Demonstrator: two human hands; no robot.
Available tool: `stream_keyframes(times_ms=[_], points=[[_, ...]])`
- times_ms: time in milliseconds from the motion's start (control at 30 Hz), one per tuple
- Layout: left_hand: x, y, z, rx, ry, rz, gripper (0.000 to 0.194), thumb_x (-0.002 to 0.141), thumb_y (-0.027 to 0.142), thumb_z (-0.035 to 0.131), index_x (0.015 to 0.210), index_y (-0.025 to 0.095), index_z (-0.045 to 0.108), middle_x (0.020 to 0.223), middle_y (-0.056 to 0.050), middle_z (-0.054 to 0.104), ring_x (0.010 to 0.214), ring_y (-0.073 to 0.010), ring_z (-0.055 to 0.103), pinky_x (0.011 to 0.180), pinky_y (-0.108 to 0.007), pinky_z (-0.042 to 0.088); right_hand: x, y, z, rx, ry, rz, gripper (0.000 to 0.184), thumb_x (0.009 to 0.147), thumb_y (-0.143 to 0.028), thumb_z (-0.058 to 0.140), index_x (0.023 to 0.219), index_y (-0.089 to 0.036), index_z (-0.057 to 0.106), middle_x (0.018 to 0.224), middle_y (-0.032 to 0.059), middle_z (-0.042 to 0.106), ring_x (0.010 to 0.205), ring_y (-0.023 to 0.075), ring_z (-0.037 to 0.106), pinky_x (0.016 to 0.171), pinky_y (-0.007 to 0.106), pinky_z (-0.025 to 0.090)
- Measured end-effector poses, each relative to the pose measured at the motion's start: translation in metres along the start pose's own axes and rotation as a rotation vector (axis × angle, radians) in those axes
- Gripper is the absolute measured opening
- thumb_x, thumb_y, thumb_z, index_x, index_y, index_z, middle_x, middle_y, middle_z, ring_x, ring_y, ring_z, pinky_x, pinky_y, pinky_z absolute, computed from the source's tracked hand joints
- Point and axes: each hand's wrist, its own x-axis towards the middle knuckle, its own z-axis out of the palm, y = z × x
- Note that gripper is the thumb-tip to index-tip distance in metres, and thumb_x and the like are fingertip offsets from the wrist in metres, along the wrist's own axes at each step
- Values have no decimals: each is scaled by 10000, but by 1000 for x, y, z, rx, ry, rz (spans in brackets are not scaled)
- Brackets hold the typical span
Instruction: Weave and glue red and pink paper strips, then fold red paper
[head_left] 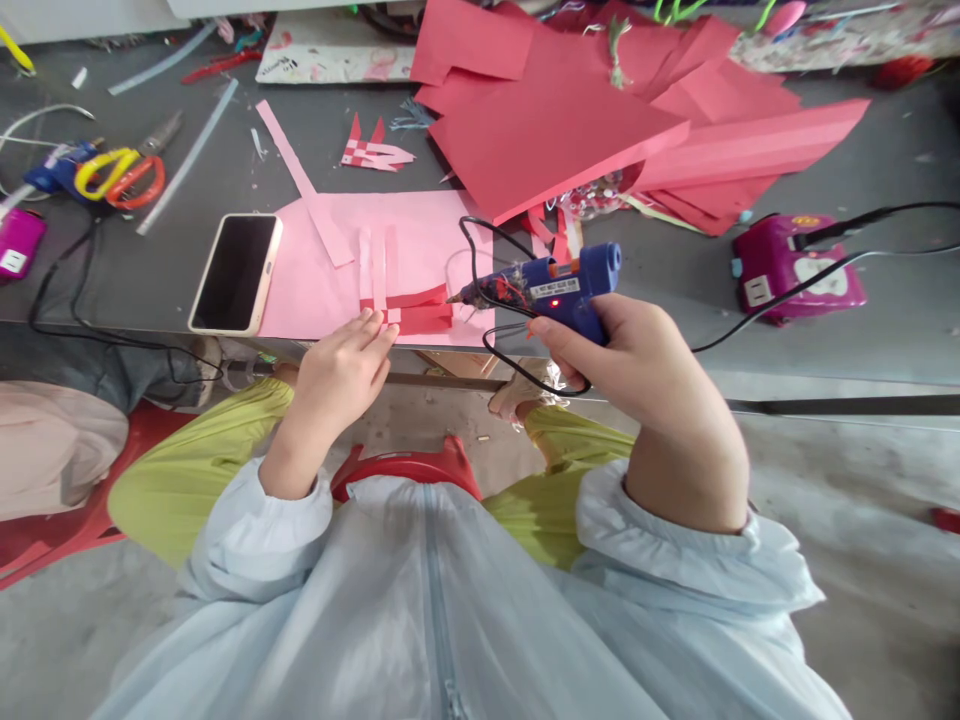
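The right grip (637,350) encloses the glue gun (559,290), nozzle (463,295) near the red strips (424,312). The left grip (337,372), flattened, rests at their woven left end. They lie on pink paper (450,218) on the tabletop (667,265).

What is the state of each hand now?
Left hand: open, touching red and pink paper strips.
Right hand: closed around a blue plastic glue gun.

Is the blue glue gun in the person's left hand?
No, the right hand holds the glue gun; the left hand touches paper strips.
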Motion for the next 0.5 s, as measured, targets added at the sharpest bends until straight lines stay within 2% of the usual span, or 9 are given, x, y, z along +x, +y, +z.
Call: stream_keyframes(times_ms=[167,367,500], points=[[2,3,-3,-1,-41,-26,408,920,113,465,1273,156,664,1360,-142,649,1309,-263,593,1093,-451,522,-1,4,0,18,6,-28,364,780,-430,716,587,-233,479,431,-44,511,409,107,449,431,264,351],[1,3,-5,19,-38,-7,428,928,103,434,1295,162,646,1374,-121,642,1313,-235,590,1106,-417,512,-1,6,-2,32,5,-4,340,799,-422,710,606,-230,507,449,-41,524,408,111,464,435,266,359],[1,3,-4,37,-49,0,430,928,101,439,1309,130,637,1381,-151,628,1322,-257,582,1105,-434,512,-1,7,-2,39,13,11,338,802,-404,714,604,-231,502,442,-45,515,402,107,456,441,266,357]])
